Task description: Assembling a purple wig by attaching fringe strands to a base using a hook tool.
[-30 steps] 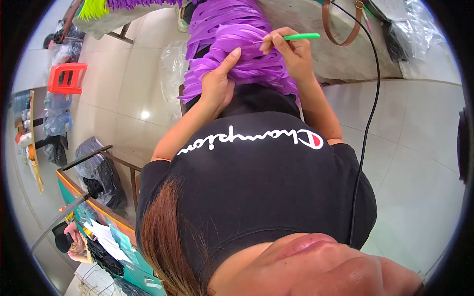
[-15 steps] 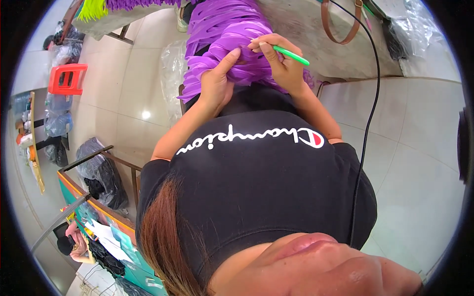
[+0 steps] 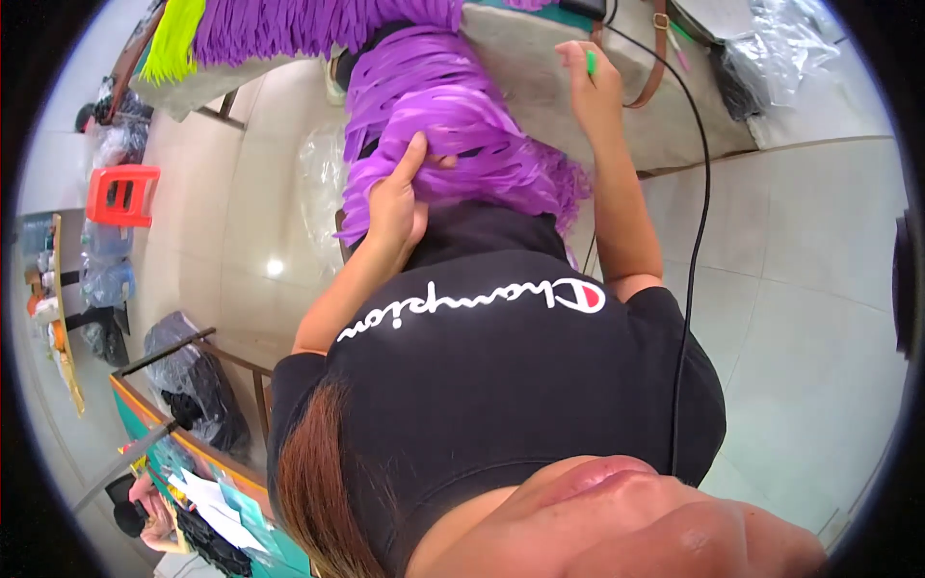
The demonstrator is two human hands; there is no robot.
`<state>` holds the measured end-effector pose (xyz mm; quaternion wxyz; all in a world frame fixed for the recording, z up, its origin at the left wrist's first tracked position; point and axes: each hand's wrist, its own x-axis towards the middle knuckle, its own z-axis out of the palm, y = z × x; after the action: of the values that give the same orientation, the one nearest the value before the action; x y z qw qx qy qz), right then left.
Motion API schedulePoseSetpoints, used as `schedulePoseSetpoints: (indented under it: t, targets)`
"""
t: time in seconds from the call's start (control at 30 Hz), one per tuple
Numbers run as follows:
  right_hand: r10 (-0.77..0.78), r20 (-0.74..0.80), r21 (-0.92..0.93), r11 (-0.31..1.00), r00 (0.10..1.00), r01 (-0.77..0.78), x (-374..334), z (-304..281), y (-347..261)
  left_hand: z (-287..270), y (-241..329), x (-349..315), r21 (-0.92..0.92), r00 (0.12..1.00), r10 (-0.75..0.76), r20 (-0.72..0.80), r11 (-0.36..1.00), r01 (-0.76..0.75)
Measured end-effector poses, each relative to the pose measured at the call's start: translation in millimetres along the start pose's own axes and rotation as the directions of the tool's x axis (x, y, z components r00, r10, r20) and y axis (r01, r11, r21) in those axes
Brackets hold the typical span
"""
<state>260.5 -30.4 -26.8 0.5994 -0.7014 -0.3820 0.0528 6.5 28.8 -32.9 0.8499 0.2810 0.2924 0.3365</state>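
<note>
A purple piece of fringed fabric [image 3: 424, 72], made of many narrow strips, lies over my lap and runs away from me. My left hand [image 3: 393, 204] grips its near left part, thumb on top and the other fingers partly hidden under the strips. Off to the right and farther away, my right hand [image 3: 595, 94] is raised clear of the fabric. Its fingers are closed round a slim green-handled tool [image 3: 591, 64]. Only a short end of the handle shows, so the working tip is hidden.
More purple fringe [image 3: 279, 27] and a lime-green bunch [image 3: 175, 39] hang over a grey-covered table [image 3: 540, 48] ahead. A brown strap [image 3: 661, 60] and a black cable [image 3: 706, 164] are at the right. A red stool [image 3: 123, 196] stands at the left.
My right hand has lifted off the fabric and moved right and away with the green tool. My left hand has kept its grip and sits slightly lower and left in view.
</note>
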Motion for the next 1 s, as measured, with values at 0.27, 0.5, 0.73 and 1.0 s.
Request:
schedulePoseSetpoints:
  t: [0.27,0.5,0.73,1.0]
  targets:
    - [-0.274,0.140,-0.628,0.719,0.952,0.299,145.8,86.4,35.4,-3.6,-5.8,-0.9,0.002,1.000,-0.025,0.007,1.000,0.025]
    - [-0.097,0.419,-0.587,0.730,0.903,0.351,157.0,105.2,14.4,-3.1,-3.6,-6.3,0.010,0.998,-0.004,-0.067,1.000,0.005]
    - [-0.023,0.431,-0.359,0.913,0.902,0.194,66.9,10.9,-58.2,9.0,-1.9,-12.7,0.036,0.999,-0.035,-0.011,0.999,0.036]
    - [0.133,0.832,-0.152,0.988,0.539,-0.009,-31.0,-38.0,-75.6,12.4,2.6,-23.9,0.058,0.999,0.012,0.030,0.998,-0.013]
